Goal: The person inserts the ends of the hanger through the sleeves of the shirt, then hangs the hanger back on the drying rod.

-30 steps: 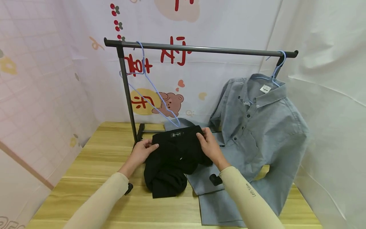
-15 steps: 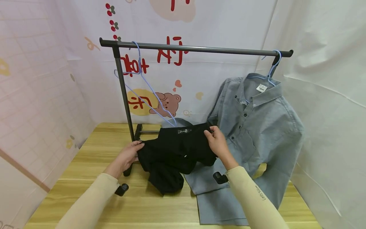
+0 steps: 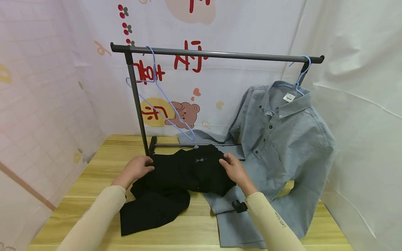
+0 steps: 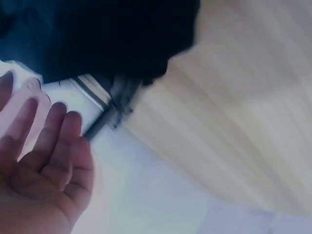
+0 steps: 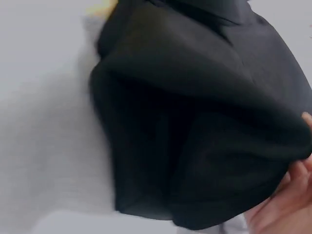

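Note:
A pair of black trousers (image 3: 188,170) lies bunched over the table, with a small label near its upper edge and one leg spread toward the front left. My right hand (image 3: 233,169) pinches the upper right part of the trousers. In the right wrist view, my right hand (image 5: 285,202) is at the edge of the dark cloth, which hangs in folds. My left hand (image 3: 135,170) is beside the trousers' left end. In the left wrist view, the fingers of my left hand (image 4: 46,161) are loosely bent and apart from the cloth (image 4: 107,34).
A black clothes rack (image 3: 220,54) stands on the wooden table (image 3: 94,174). From its left end hangs a bare blue hanger (image 3: 171,104), tilted. A grey button shirt (image 3: 282,132) hangs at the right. Grey cloth (image 3: 238,226) lies below it, reaching the front.
My left hand has drawn the trousers' left side leftward and let go. The trousers have come down lower, and one leg has unfolded to the front left. The right hand keeps its hold.

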Demonstrator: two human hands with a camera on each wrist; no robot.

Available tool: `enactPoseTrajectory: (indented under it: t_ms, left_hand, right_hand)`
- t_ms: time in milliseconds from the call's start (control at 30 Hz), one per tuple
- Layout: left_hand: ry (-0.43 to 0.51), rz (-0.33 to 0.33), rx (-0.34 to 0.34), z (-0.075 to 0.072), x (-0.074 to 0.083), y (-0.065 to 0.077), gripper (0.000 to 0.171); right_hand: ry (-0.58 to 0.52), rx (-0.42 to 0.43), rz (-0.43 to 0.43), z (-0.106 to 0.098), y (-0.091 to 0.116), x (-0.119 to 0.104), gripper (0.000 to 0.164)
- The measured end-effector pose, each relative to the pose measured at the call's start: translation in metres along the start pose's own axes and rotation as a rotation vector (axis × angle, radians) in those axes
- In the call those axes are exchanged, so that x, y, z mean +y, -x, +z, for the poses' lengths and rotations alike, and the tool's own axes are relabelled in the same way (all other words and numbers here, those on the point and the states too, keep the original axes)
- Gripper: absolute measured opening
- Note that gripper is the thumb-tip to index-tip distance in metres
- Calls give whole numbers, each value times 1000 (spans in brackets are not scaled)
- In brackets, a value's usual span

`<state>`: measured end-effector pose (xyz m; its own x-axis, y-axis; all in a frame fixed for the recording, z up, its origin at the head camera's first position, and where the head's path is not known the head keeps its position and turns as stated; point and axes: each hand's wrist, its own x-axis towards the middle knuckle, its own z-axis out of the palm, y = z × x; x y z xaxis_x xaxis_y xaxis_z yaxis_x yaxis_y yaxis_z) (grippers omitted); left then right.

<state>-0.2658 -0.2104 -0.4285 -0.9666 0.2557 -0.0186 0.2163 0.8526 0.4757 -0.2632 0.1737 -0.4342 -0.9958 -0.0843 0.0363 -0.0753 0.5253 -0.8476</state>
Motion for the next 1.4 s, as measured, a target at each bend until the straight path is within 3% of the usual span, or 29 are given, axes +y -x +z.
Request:
enactPoseTrajectory:
  t_ms: [200, 300, 400, 500, 567, 733, 833, 1000, 1067, 1167, 1400]
  left_hand:
    - [171, 44, 8, 24, 29, -18, 50]
    - [243, 60, -63, 36, 39, -29, 64]
    - [318, 24, -153, 47, 43, -36, 82]
    - [382, -21, -194, 54, 45, -41, 92]
    - [404, -38, -185, 56, 45, -43, 88]
    - [386, -40, -118, 56, 44, -43, 53]
    - [410, -68, -63, 54, 45, -39, 46]
    - [471, -117, 47, 55, 49, -34, 43]
    - [499, -140, 80, 58, 53, -30, 41]
    - [533, -187, 116, 65, 57, -23, 44]
    - [569, -269, 167, 78, 58, -12, 43]
  right_hand:
    - [-41, -19, -18, 1, 0, 12, 18]
    - [-94, -45, -2, 0, -1, 14, 19]
    - [-165, -94, 4, -1, -1, 14, 20]
    - [-225, -150, -3, -1, -2, 14, 20]
    - [-260, -190, -19, -2, -2, 16, 21]
    - [-306, -223, -33, -4, -3, 20, 22]
    - [-192, -144, -23, -1, -3, 19, 20]
    - [338, 55, -30, 11, 1, 11, 18]
    - [481, 97, -11, 17, 4, 9, 18]
    - [545, 115, 26, 25, 8, 9, 19]
    - [519, 78, 83, 29, 13, 9, 20]
